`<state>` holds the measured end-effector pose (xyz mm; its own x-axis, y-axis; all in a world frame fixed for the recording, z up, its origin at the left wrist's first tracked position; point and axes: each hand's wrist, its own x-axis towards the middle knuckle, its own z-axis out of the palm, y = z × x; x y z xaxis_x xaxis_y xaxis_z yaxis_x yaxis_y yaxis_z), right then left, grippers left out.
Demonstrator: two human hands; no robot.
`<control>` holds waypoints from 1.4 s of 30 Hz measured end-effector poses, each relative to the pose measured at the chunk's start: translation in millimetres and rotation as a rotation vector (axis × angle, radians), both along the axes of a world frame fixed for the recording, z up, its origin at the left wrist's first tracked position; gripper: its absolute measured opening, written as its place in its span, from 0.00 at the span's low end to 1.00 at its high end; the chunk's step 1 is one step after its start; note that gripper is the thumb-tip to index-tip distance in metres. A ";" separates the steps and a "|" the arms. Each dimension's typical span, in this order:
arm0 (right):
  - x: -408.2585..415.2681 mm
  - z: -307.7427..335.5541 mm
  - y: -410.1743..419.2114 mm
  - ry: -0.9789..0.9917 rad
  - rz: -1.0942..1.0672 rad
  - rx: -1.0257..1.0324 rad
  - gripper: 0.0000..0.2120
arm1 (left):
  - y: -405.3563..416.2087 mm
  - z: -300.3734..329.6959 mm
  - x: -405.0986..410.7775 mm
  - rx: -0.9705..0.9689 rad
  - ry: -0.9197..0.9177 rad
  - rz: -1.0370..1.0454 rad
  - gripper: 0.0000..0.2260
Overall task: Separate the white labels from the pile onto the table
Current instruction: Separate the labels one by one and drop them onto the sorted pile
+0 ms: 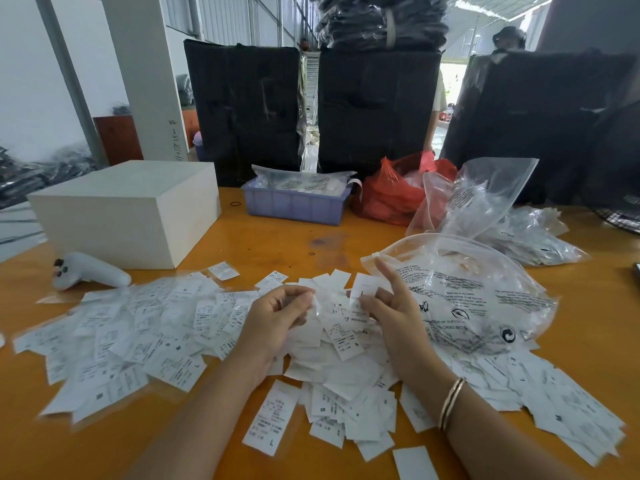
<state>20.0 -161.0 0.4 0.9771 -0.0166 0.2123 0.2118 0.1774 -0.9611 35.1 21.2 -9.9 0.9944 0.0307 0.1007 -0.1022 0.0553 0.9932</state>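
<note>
Orange table (277, 237). Far left: white box (124, 209), white handheld controller (90, 270). Near left to centre: spread pile of white labels (138, 327). Centre: left hand (277, 317), fingers curled, pinching a small clear sleeve; right hand (388, 306), pinching one label (363, 287), forefinger raised. Right: clear printed bag (467, 299). Step judged: freeing one label; next, set it apart on bare table.

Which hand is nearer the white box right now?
Left. The left hand is over the labels, in front of and to the right of the white box. The right hand is farther right, by the clear bag.
</note>
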 end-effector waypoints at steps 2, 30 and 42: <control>2.3 -1.0 -2.7 0.038 -0.014 0.022 0.23 | -0.9 0.8 0.5 -0.028 0.008 0.009 0.03; -1.5 -0.3 18.2 0.112 -0.028 0.526 0.14 | -6.5 4.0 -4.4 0.042 -0.068 -0.091 0.03; -1.7 -6.8 23.2 0.127 -0.016 0.344 0.08 | -5.1 3.5 -3.5 -0.023 -0.098 -0.018 0.04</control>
<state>18.3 -137.8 -6.4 0.9943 -0.0818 0.0682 0.0998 0.4928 -0.8644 31.6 16.1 -6.4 0.9802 0.0162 0.1972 -0.1979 0.0805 0.9769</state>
